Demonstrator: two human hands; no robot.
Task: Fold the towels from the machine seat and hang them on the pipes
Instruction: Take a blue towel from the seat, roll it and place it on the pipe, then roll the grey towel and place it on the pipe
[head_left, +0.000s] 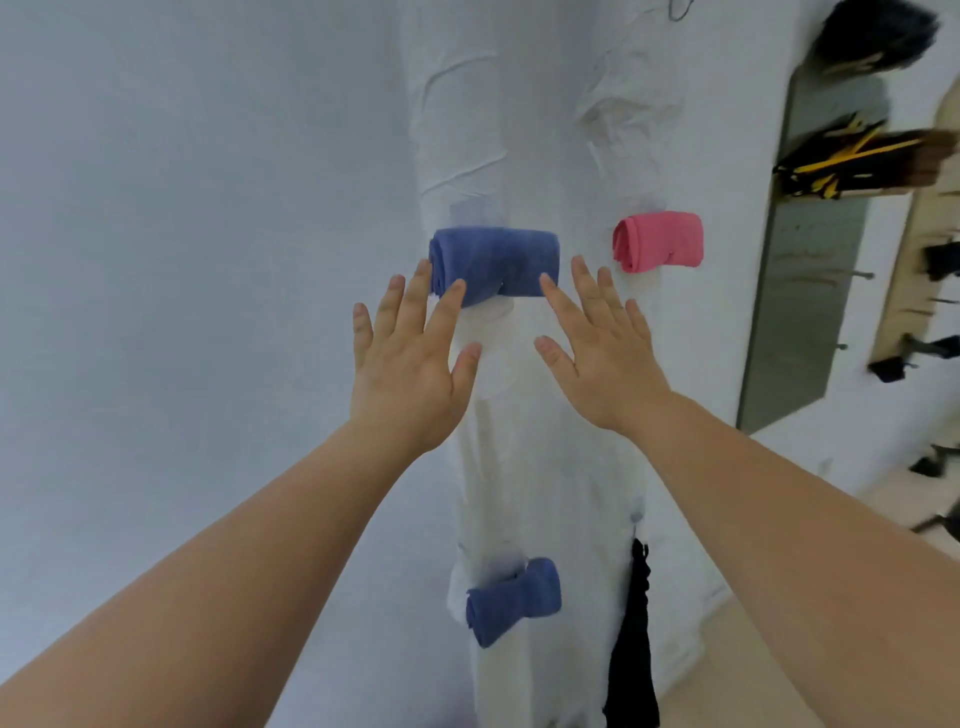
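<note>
Left hand and right hand are both spread wide, fingers straight, holding nothing, up in front of the white wrapped pipe. The upper blue towel sits rolled across that pipe, right at their fingertips, one hand per end. The pink towel is just right of the pipe, and the lower blue towel hangs way down it.
</note>
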